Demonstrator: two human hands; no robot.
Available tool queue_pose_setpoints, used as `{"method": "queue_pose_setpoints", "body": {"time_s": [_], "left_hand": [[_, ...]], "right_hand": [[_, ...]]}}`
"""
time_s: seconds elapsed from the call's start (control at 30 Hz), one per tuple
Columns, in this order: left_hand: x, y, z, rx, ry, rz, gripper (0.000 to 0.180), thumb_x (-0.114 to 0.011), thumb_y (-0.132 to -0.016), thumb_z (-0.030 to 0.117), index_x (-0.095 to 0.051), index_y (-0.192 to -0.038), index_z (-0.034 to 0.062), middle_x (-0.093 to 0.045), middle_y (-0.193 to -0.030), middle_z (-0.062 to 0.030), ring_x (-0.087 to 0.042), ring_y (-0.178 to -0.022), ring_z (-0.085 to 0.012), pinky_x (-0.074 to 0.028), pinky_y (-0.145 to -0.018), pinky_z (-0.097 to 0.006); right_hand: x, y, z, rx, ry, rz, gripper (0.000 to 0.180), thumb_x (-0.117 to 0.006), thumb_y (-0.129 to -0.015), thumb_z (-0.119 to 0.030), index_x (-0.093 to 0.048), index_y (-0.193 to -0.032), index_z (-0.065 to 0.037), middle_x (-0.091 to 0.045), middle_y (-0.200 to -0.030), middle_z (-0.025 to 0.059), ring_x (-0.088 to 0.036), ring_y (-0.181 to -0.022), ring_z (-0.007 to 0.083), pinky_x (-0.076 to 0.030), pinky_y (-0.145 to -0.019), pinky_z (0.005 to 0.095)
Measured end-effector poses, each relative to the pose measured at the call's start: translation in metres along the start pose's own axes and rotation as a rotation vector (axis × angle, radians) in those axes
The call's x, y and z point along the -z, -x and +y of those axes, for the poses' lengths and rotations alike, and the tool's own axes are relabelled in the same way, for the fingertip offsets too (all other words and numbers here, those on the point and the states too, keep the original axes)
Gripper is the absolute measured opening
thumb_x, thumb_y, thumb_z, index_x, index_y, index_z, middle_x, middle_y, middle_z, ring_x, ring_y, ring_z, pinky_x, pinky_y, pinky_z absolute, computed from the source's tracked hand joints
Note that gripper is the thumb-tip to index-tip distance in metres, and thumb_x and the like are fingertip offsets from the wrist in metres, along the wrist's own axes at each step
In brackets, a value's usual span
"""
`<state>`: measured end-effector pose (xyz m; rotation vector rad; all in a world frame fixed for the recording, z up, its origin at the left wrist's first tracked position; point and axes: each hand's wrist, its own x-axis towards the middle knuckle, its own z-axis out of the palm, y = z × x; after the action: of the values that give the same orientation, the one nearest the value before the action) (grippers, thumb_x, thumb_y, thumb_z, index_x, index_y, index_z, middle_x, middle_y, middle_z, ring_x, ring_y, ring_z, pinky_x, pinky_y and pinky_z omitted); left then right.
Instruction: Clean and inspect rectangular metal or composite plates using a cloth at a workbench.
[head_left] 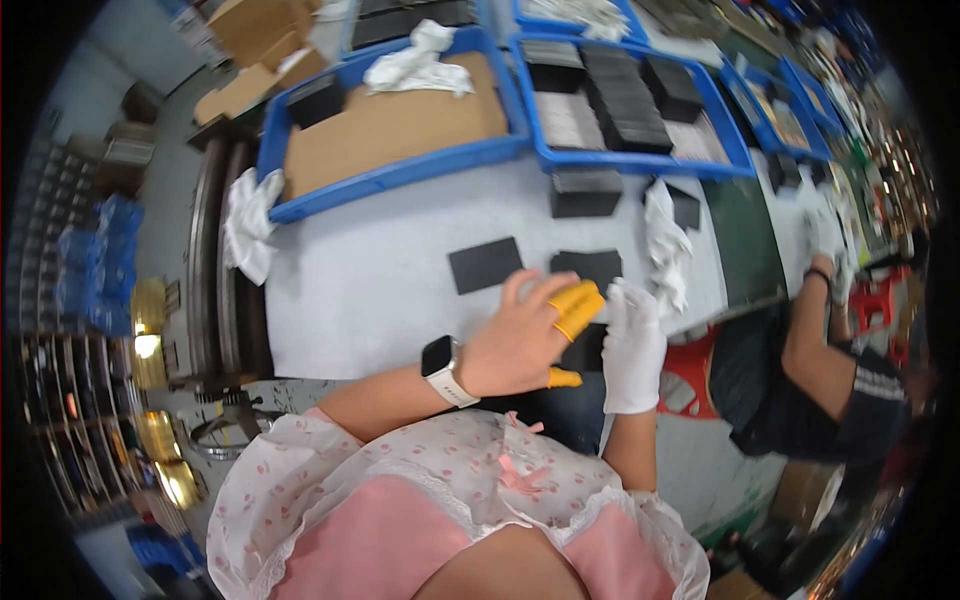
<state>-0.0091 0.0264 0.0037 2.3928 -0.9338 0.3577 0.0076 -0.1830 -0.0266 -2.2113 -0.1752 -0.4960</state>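
My left hand wears yellow finger cots on some fingers and the thumb, with a white-banded watch at the wrist. Its fingers are stretched out and apart over a thin black rectangular plate; I cannot tell whether they touch it. My right hand, in a white glove, grips that plate at its right edge, the thumb hidden. Just beyond the hands, a single black plate lies flat on the white table. Right of it are more black plates, partly behind my left fingers.
A stack of black plates stands before a blue tray holding several stacks. Another blue tray has a cardboard lining and a white cloth. Crumpled white cloths lie about. At right, a co-worker sits near a red stool.
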Motion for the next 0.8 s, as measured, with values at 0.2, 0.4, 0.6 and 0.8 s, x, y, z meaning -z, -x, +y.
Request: {"method": "queue_pose_setpoints", "body": {"time_s": [0.2, 0.4, 0.6, 0.8], "left_hand": [[0.025, -0.004, -0.005, -0.043, -0.054, 0.060, 0.045, -0.085, -0.077, 0.024, -0.078, -0.114, -0.0015, -0.071, -0.111, -0.0141, -0.057, -0.131, -0.0319, -0.030, -0.116, -0.065], [0.094, -0.012, -0.129, 0.222, -0.592, 0.346, 0.062, -0.082, -0.086, 0.034, -0.067, -0.140, 0.0081, -0.068, -0.128, -0.0147, -0.056, -0.132, -0.0347, -0.034, -0.116, -0.063], [0.192, 0.027, -0.318, 0.637, -0.854, 0.413, 0.054, -0.086, -0.082, 0.019, -0.068, -0.131, 0.0036, -0.064, -0.134, -0.0150, -0.053, -0.136, -0.0336, -0.037, -0.112, -0.056], [0.207, 0.064, -0.380, 0.585, -0.831, 0.174, 0.067, -0.087, -0.081, 0.022, -0.063, -0.143, 0.0154, -0.061, -0.144, -0.0075, -0.046, -0.146, -0.0308, -0.036, -0.113, -0.053]], "right_hand": [[-0.010, -0.033, -0.006, 0.035, 0.080, -0.015, 0.027, -0.058, -0.111, -0.005, -0.064, -0.136, 0.003, -0.072, -0.120, 0.0205, -0.070, -0.111, 0.0265, -0.054, -0.100, 0.0372], [0.036, -0.055, 0.057, -0.062, 0.358, 0.180, 0.028, -0.055, -0.107, -0.001, -0.066, -0.132, 0.007, -0.070, -0.130, 0.0217, -0.067, -0.123, 0.0350, -0.051, -0.107, 0.0382], [0.077, -0.005, 0.088, -0.301, 0.418, 0.162, 0.037, -0.050, -0.113, -0.020, -0.069, -0.132, 0.005, -0.070, -0.134, 0.0230, -0.068, -0.124, 0.0375, -0.051, -0.109, 0.0418], [0.111, 0.034, 0.103, -0.380, 0.335, 0.229, 0.040, -0.051, -0.115, -0.024, -0.069, -0.133, 0.007, -0.074, -0.132, 0.0204, -0.070, -0.122, 0.0316, -0.051, -0.109, 0.0386]]}}
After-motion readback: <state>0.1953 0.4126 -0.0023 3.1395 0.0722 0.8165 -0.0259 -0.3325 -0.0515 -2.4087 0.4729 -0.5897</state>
